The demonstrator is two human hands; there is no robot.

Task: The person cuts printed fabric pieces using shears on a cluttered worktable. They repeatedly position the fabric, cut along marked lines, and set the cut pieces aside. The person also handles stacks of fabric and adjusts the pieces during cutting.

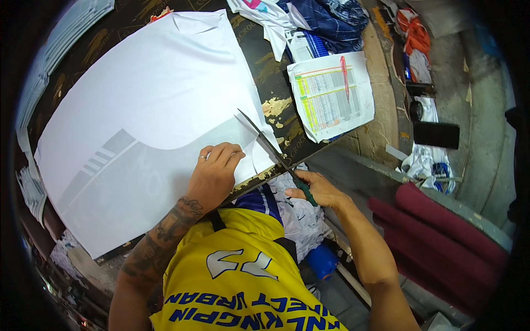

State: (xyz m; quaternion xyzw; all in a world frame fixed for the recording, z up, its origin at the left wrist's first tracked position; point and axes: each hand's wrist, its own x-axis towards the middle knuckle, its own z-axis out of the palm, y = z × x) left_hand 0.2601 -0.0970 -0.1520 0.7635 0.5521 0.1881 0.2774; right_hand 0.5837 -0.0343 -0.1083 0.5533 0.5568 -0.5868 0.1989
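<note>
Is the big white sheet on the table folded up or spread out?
Spread out: the white sheet lies broad and mostly flat across the dark table, the left hand resting on it.

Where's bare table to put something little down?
A narrow strip of dark table lies bare between the white cloth and printed paper; another, between the cloth and the pale stack at left. It's crowded around the scissors in the right hand, and at the far-side clothes heap.
</note>
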